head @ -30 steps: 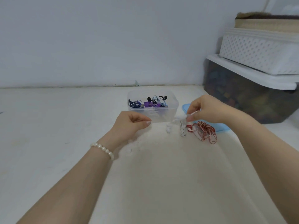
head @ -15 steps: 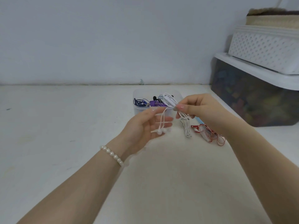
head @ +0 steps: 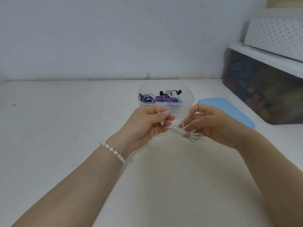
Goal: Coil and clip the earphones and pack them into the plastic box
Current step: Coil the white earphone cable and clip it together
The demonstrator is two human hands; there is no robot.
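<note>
A pair of white earphones (head: 183,126) hangs blurred between my two hands, just in front of the clear plastic box (head: 188,102). My left hand (head: 147,123) pinches the earbud end, one bud poking out below the fingers. The cable runs to my right hand (head: 211,123), which grips it with loops trailing under the fingers. The box holds several coiled earphones in black, blue and purple. The red earphones are hidden behind my right hand.
A blue lid (head: 229,110) lies flat to the right of the box. Behind it stands a dark storage bin (head: 262,95) with a white lid, and a white perforated basket (head: 275,35) sits on top. A wall closes the far edge of the white surface.
My hands lifted the white earphones off the surface and drew together in front of the box. The left hand closed from an open palm onto the earbud end.
</note>
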